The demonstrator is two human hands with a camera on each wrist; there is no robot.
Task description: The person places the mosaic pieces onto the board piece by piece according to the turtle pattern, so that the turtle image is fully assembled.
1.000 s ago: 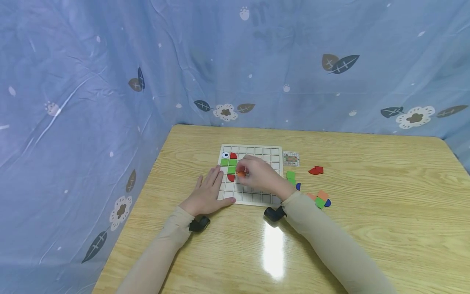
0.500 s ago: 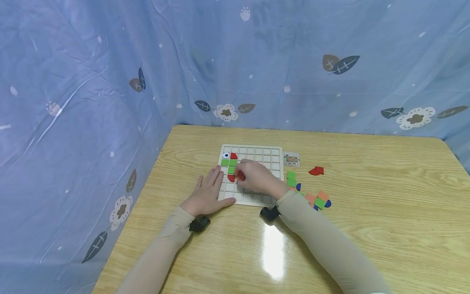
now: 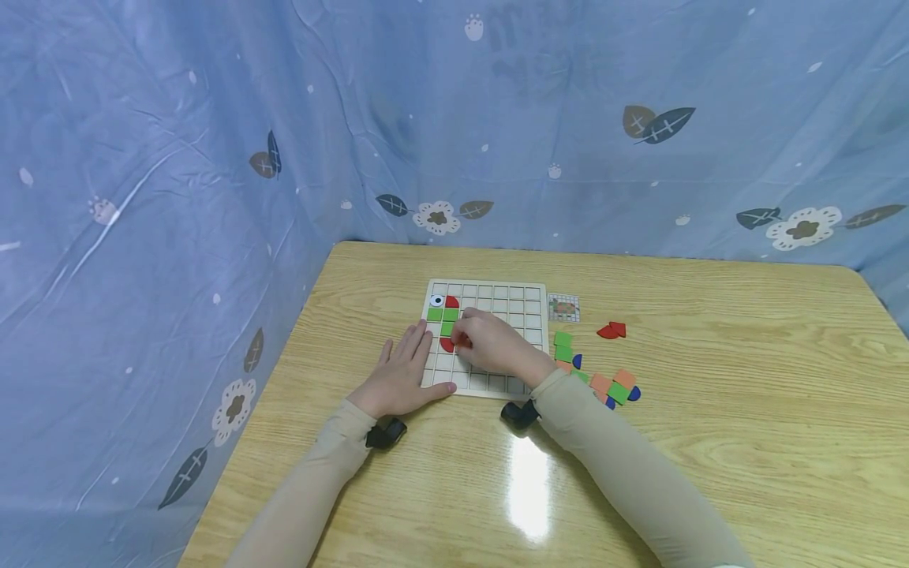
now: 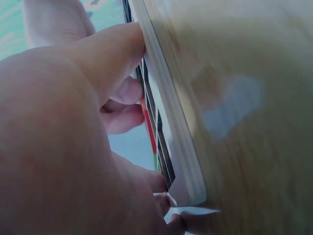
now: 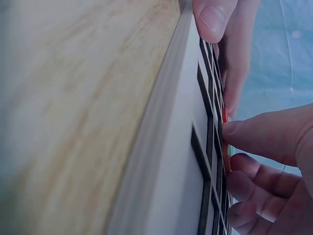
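Observation:
My left hand [image 3: 399, 377] lies with straight fingers across the left edge of a white gridded board [image 3: 511, 384], its thumb at the front edge. At the board's left side sit a round eye tile [image 3: 436, 300], green square tiles [image 3: 450, 328] and red quarter-round tiles [image 3: 447, 345]. Right beside the lower red tile, my right hand [image 3: 493, 344] pinches an orange tile [image 5: 226, 155] between thumb and fingers, down at the grid. From the head view that orange tile is hidden behind the fingers; the right wrist view shows its edge.
Right of the board lie a small picture card [image 3: 564, 308], two red pieces [image 3: 612, 330], and a scatter of green tiles [image 3: 563, 353], orange tiles [image 3: 625, 379] and blue half-round tiles [image 3: 634, 393] near the right forearm. A blue curtain [image 3: 568, 118] hangs behind the wooden table [image 3: 440, 489].
My right hand has shifted slightly left and settled at the grid, the orange tile now hidden by its fingers. The left hand stays where it was.

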